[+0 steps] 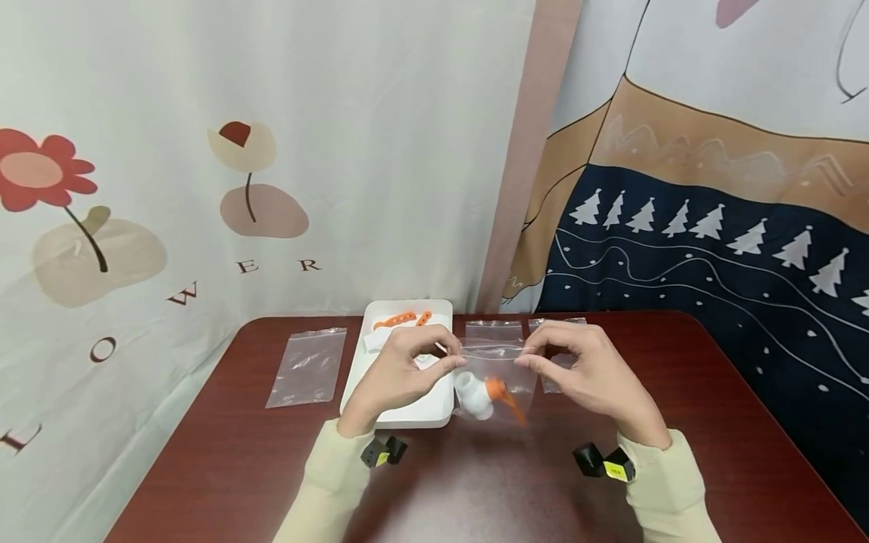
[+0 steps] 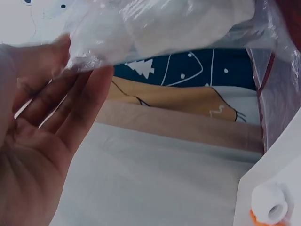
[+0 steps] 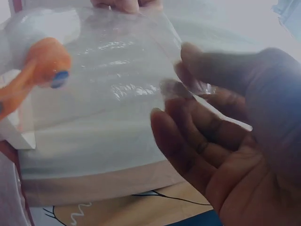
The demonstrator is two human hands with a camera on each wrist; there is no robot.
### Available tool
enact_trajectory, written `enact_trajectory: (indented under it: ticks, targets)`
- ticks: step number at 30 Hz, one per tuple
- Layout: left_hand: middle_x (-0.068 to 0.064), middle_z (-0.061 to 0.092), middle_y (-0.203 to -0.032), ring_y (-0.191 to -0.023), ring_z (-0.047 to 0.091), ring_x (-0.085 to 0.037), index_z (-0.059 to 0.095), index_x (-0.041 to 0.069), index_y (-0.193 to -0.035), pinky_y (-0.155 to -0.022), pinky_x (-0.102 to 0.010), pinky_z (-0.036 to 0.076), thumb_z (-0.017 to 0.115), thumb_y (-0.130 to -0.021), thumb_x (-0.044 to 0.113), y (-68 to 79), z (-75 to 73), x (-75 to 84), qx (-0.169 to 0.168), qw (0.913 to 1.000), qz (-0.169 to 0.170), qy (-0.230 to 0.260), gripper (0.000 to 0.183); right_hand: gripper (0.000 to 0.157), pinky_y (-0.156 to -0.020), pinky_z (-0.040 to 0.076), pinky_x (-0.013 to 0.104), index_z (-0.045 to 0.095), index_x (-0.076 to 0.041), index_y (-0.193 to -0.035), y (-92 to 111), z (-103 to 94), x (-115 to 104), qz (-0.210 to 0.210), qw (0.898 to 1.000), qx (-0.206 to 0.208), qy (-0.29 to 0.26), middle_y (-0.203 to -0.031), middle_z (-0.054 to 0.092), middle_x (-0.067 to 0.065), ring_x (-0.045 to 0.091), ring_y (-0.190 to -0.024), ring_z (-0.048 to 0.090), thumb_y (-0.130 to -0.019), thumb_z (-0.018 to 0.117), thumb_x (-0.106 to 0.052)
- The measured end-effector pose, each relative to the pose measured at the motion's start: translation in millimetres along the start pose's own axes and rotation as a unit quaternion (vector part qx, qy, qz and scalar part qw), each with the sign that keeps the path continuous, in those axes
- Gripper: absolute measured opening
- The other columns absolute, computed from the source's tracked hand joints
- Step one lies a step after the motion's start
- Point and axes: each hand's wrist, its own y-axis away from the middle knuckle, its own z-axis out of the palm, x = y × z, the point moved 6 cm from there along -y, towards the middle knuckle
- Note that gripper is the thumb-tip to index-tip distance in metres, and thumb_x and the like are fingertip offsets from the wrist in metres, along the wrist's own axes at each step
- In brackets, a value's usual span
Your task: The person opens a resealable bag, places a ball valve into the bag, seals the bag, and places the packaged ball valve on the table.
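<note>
A clear zip bag point(image 1: 511, 368) hangs over the table in front of me, stretched between both hands at its top edge. My left hand point(image 1: 406, 371) pinches its left top corner between thumb and fingers, and my right hand point(image 1: 589, 371) pinches the right one. Inside the bag lies a white plastic fitting point(image 1: 473, 397) with an orange handle point(image 1: 502, 394). The right wrist view shows a small blue spot point(image 3: 59, 79) on the orange piece. In the left wrist view the bag point(image 2: 188, 28) crosses above the fingers.
A white tray point(image 1: 422, 419) behind my left hand holds orange strips point(image 1: 400, 320) and white parts, including a white fitting point(image 2: 269, 203). One flat clear bag point(image 1: 308, 368) lies left of the tray. More bags point(image 1: 494, 329) lie behind the held one. Curtains hang behind the table.
</note>
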Motion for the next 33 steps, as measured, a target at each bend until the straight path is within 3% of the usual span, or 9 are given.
enact_trajectory:
  ticks: [6,14,20,28,33]
  targets:
    - [0.0,0.073,-0.081,-0.074,0.067,-0.009,0.075,0.009,-0.09,-0.072,-0.026,0.06,0.075,-0.093,0.012,-0.9,-2.6,2.3,0.042,0.9991,0.009,-0.006,0.005,0.02,-0.059,0.051,0.019,0.077,-0.029,-0.093,0.4,-4.1,-0.6,0.001,0.999,0.04,0.0,-0.083,0.07,-0.012,0.006,-0.071,0.058,-0.084,0.084,-0.012]
    - [0.002,0.072,-0.084,-0.075,0.067,-0.009,0.074,0.007,-0.091,-0.072,-0.024,0.059,0.075,-0.094,0.016,0.8,-2.2,8.4,0.05,0.9986,0.003,-0.019,0.009,0.021,-0.058,0.053,0.02,0.079,-0.027,-0.095,2.9,-4.3,2.9,0.018,0.998,0.054,-0.015,-0.087,0.073,-0.015,0.005,-0.071,0.061,-0.083,0.085,-0.011]
    - [0.001,0.073,-0.083,-0.072,0.066,-0.01,0.074,0.01,-0.092,-0.069,-0.025,0.058,0.077,-0.091,0.008,2.3,-2.6,11.1,0.062,0.9974,-0.012,-0.035,0.004,0.019,-0.06,0.055,0.02,0.079,-0.022,-0.093,2.0,-3.7,2.4,0.014,0.998,0.064,-0.024,-0.086,0.073,-0.01,0.008,-0.069,0.06,-0.083,0.084,-0.007]
    - [-0.003,0.075,-0.082,-0.066,0.07,-0.014,0.07,0.011,-0.112,-0.062,-0.03,0.061,0.081,-0.088,0.009,3.6,-5.5,7.2,0.09,0.9918,-0.091,0.009,0.027,0.023,-0.064,0.055,0.019,0.077,-0.026,-0.093,1.1,-6.3,-1.5,0.003,0.997,0.081,-0.008,-0.088,0.073,-0.008,0.007,-0.071,0.06,-0.082,0.085,-0.008]
    - [-0.006,0.079,-0.082,-0.065,0.073,-0.018,0.075,0.01,-0.102,-0.064,-0.032,0.062,0.083,-0.085,0.01,4.6,-7.2,-0.3,0.101,0.9777,-0.181,0.034,0.02,0.023,-0.067,0.055,0.017,0.077,-0.026,-0.093,0.3,-6.3,-2.1,-0.007,0.997,0.079,0.002,-0.087,0.072,-0.009,0.006,-0.071,0.06,-0.081,0.085,-0.008]
